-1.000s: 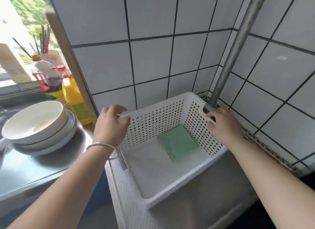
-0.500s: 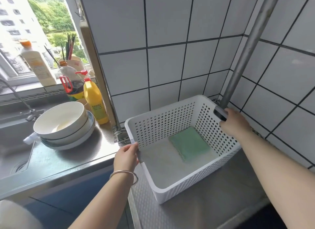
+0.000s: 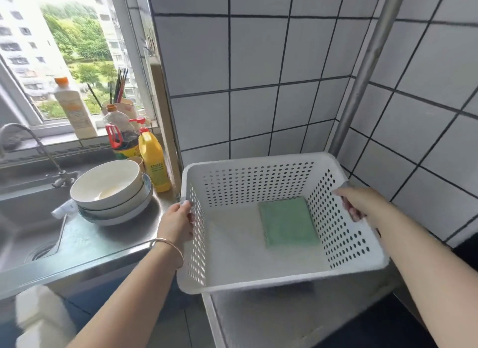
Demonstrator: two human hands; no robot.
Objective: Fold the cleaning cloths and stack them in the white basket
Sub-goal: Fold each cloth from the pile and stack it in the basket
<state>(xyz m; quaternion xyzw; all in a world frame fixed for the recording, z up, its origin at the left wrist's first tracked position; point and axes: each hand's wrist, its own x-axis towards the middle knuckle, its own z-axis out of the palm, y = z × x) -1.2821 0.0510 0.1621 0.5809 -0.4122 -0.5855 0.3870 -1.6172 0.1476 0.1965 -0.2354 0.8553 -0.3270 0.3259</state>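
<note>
A white perforated basket (image 3: 253, 280) is held up over a steel surface in the tiled corner. Inside it, toward the back right of the floor, lies one folded green cloth (image 3: 288, 222). My left hand (image 3: 178, 222) grips the basket's left wall near the rim. My right hand (image 3: 358, 201) grips the right rim, fingers curled over the edge. The basket's front edge sticks out past the steel surface below it.
Stacked bowls (image 3: 111, 192) sit on the steel counter (image 3: 85, 241) to the left, beside a sink and tap (image 3: 31, 145). A yellow bottle (image 3: 152, 164) and other bottles stand by the window sill. A steel pipe (image 3: 362, 76) runs up the tiled corner.
My left hand slid from the basket's back-left corner to its left wall. The basket has swung round and come up toward me, square to my view.
</note>
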